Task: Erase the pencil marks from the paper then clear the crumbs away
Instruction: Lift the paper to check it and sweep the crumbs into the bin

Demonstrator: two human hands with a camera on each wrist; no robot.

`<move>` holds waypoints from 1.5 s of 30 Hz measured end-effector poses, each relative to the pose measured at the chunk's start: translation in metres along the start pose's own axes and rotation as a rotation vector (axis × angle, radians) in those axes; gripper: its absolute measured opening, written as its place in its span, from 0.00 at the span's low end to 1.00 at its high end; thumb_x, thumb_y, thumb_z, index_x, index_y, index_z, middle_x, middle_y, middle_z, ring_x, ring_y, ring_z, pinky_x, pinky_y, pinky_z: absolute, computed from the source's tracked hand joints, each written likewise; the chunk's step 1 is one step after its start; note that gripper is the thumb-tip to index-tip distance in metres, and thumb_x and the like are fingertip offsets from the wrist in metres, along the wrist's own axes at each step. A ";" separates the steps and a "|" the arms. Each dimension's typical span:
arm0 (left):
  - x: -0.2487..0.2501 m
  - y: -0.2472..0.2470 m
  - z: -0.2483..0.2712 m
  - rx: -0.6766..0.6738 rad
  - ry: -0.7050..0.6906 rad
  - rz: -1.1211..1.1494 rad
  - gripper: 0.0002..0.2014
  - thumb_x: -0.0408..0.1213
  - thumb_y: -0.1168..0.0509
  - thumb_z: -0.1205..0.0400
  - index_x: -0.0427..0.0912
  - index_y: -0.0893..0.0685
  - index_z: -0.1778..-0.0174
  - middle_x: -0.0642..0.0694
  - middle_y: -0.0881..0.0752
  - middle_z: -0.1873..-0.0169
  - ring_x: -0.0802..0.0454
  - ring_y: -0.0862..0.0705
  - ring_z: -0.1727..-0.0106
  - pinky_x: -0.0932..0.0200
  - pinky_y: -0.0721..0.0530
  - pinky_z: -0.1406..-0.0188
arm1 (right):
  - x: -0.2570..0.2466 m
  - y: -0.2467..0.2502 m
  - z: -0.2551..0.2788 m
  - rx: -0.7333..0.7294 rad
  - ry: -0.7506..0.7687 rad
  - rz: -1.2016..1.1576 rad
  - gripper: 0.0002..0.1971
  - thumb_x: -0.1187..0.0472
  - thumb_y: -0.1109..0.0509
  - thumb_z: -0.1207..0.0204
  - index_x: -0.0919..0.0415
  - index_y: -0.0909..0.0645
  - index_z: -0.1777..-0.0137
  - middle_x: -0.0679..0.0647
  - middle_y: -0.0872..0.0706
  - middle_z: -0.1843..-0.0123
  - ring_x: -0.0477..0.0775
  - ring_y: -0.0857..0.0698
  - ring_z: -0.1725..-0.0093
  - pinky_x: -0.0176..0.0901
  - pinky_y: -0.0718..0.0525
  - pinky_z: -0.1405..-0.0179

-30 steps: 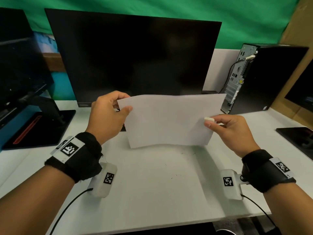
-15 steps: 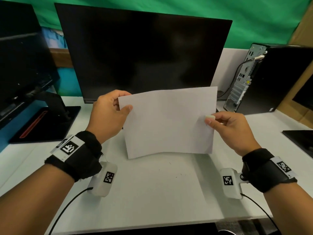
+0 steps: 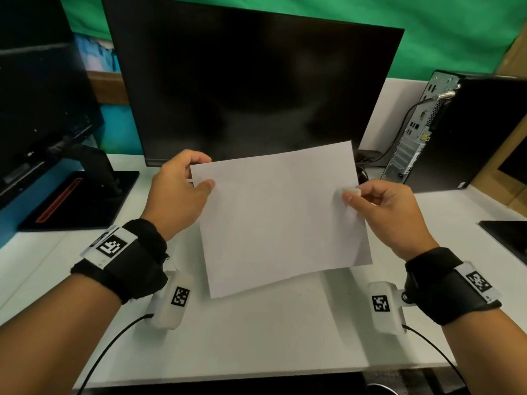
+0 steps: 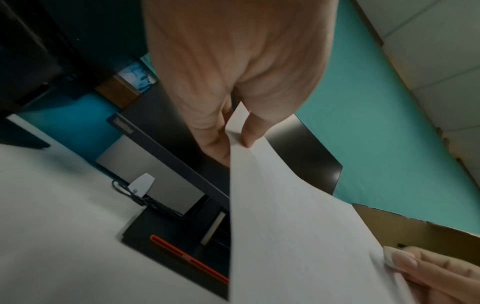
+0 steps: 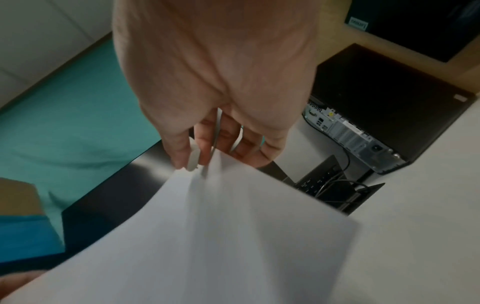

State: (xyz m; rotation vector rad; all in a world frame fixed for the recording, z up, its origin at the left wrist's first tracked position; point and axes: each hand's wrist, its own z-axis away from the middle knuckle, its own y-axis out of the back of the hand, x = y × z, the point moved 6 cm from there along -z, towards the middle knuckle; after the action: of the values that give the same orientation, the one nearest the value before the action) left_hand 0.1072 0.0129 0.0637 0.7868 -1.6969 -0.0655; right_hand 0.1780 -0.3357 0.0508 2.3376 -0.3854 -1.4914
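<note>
Far left: a dark monitor (image 3: 37,89) on a black stand base with a red stripe (image 3: 77,201), sitting on the white desk (image 3: 256,346).

Left hand (image 3: 178,195) is raised above the desk, thumb on the near face of the paper (image 3: 279,218) and fingers curled behind its upper left corner. It's a closed pinch on the sheet, nothing else in that hand. Left wrist view confirms it: thumb and fingers clamp the paper's edge (image 4: 285,226). Black wrist strap with a coded tag on that arm (image 3: 114,246).

The paper is held up in the air between both hands, clear of the desk, tilted so its right edge sits higher at the top and its lower edge hangs toward the near side. The face toward the camera looks blank; no pencil marks that I can make out. A few dark specks lie on the desk under and near the sheet, too small to identify.

Behind the paper: large black monitor (image 3: 251,89), screen off.

Right hand (image 3: 382,209) pinches the paper's right edge, with a small white eraser (image 3: 349,191) pressed between thumb and forefinger against the sheet. Right wrist view shows the eraser (image 5: 193,158) at the fingertips, paper edge running between the fingers.

Far right: black PC tower (image 3: 456,132), rear ports facing in, cable plugged in.
</note>
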 end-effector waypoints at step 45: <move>-0.117 -0.094 0.067 -0.918 0.194 -0.917 0.53 0.67 0.32 0.23 0.47 0.53 0.11 0.46 0.55 0.11 0.30 0.57 0.13 0.25 0.36 0.22 | 0.028 -0.188 -0.007 -0.916 -0.131 0.734 0.14 0.50 0.29 0.19 0.59 0.12 0.60 0.51 0.08 0.63 0.50 0.13 0.63 0.46 0.14 0.51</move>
State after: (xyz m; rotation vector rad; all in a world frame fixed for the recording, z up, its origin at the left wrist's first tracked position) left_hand 0.0994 -0.0217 -0.0967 0.7411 -0.8318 -1.2544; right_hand 0.2045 -0.1760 -0.0483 1.1964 -0.4082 -1.0968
